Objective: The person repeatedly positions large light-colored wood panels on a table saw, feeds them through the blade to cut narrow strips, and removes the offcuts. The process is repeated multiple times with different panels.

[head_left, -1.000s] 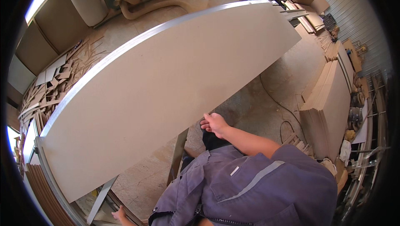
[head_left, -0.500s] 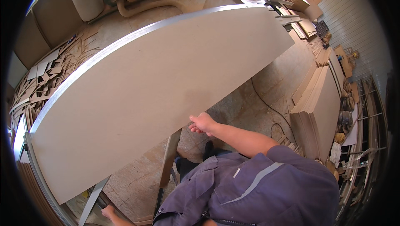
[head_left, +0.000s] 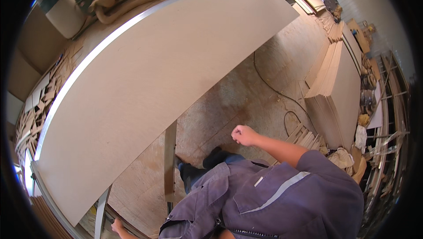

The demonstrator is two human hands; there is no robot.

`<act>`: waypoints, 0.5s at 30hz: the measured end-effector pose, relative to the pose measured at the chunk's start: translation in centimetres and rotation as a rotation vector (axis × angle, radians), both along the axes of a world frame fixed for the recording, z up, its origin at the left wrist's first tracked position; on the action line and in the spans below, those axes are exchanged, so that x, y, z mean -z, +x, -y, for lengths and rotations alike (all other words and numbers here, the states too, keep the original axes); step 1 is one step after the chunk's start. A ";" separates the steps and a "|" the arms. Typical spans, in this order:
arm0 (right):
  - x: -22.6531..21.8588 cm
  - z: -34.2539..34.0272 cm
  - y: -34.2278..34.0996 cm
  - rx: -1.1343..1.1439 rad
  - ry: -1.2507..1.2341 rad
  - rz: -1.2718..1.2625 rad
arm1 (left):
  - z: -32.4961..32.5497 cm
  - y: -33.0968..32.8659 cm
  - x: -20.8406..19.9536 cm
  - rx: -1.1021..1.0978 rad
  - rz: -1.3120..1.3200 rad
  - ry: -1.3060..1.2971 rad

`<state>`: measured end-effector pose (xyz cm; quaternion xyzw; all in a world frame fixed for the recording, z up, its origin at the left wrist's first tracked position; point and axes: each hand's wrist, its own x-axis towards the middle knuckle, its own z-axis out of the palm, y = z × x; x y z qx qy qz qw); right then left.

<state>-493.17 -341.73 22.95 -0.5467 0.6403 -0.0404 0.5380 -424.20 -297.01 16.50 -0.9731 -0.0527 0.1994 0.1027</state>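
A large pale board (head_left: 158,71) lies in front of me, its long far side along a bright metal edge strip (head_left: 105,40). My right hand (head_left: 244,135) hangs in the air to the right of the board's near edge. Its fingers are curled in, with nothing visible in them, and it does not touch the board. At the lower left, my left hand (head_left: 117,226) is curled beside a dark rail under the board's near corner. What it grips is too small to make out. A flat grey metal brace (head_left: 101,214) stands close to it.
Below the board's near edge is a metal support beam (head_left: 170,164). A stack of boards (head_left: 328,106) stands at the right, with a black cable (head_left: 275,90) on the floor before it. Offcuts (head_left: 37,106) lie heaped at far left. A hose (head_left: 105,17) curves behind.
My right hand has moved away from the board's near edge, to the right. The view has shifted, so the board sits somewhat further left. The left hand stays by the rail.
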 end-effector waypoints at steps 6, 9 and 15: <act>-1.5 -3.7 -11.5 0.148 0.139 -0.029 | 1.5 -3.2 3.6 0.132 -0.074 0.066; -1.1 -6.1 -18.1 0.271 0.094 0.003 | 5.4 -7.8 2.7 0.177 -0.125 0.052; -2.0 -4.8 -25.8 0.346 0.086 0.042 | 12.7 -15.7 -0.7 0.114 -0.208 -0.221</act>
